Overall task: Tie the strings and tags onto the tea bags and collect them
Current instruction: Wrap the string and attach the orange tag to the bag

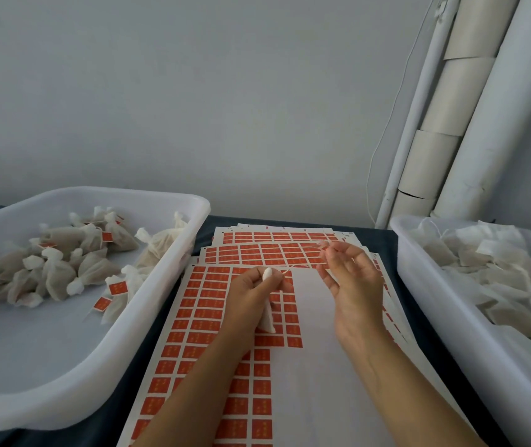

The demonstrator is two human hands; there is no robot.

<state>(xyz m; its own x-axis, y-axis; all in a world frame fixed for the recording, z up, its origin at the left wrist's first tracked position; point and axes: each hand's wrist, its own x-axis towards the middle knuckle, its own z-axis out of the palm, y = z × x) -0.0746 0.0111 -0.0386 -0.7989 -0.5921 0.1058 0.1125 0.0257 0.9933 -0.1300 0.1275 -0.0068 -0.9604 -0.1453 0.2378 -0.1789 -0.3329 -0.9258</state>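
Observation:
My left hand grips a white tea bag by its gathered neck, above the sheets of orange tags. A thin string runs from the bag's neck to my right hand, which pinches its far end between thumb and fingertip and holds it taut. The other fingers of my right hand are spread. Most of the bag is hidden inside my left fist. Tied tea bags with orange tags lie heaped in the white bin on the left.
A second white bin at the right holds several loose untied bags with strings. Tag sheets overlap on the dark table between the bins. Cardboard tubes and white pipes lean in the back right corner against the wall.

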